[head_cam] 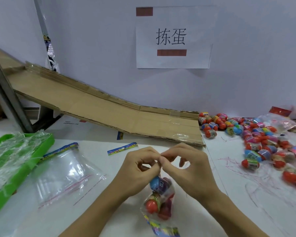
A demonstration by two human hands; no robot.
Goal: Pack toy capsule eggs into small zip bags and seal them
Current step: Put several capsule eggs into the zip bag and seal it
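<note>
Both hands' grip, left hand [141,165] and right hand [183,164], pinches the zip bag [161,202] top, eggs hanging below.

Left hand [140,166], right hand [184,166] pinching together

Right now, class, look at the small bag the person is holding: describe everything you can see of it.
The filled zip bag is small, of clear thin plastic, with a colourful printed strip at its near end, by the lower edge of the picture. Inside lie several capsule eggs: red ones and a blue one can be made out. The left hand and right hand pinch its far end between fingertips, at the mouth. Whether the zip is fully closed cannot be told.
</note>
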